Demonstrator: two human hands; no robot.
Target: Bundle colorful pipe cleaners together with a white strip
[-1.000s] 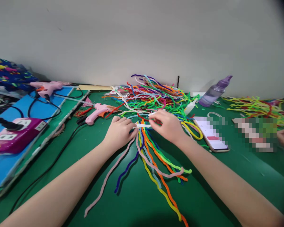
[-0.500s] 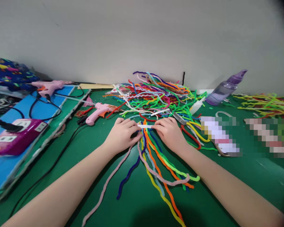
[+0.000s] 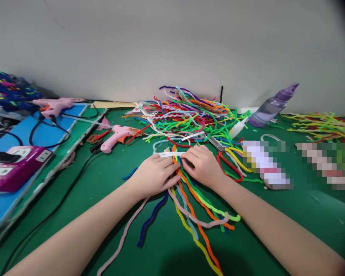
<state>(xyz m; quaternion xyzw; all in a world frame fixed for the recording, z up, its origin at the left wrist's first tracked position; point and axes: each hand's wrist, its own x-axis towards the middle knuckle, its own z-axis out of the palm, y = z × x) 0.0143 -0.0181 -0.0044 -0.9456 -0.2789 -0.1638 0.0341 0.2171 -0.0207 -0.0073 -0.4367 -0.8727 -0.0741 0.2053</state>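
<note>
left hand (image 3: pixel 155 174), right hand (image 3: pixel 203 165), fingers curled, side-by-side

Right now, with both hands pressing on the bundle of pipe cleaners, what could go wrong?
1. The left hand and right hand pin the pipe cleaner bundle near the white strip; the loose ends fan out and may slip free.
2. The scissors lie open-bladed close to the right hand; a finger could catch them.
3. The pink glue gun lies near the left arm, its black cord beside it; a sleeve-less arm might snag it.

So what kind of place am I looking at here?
Probably a craft workbench: a green table piled with colourful pipe cleaners, pink glue guns plugged in nearby, and both hands pressing a pipe cleaner bundle flat.
</note>
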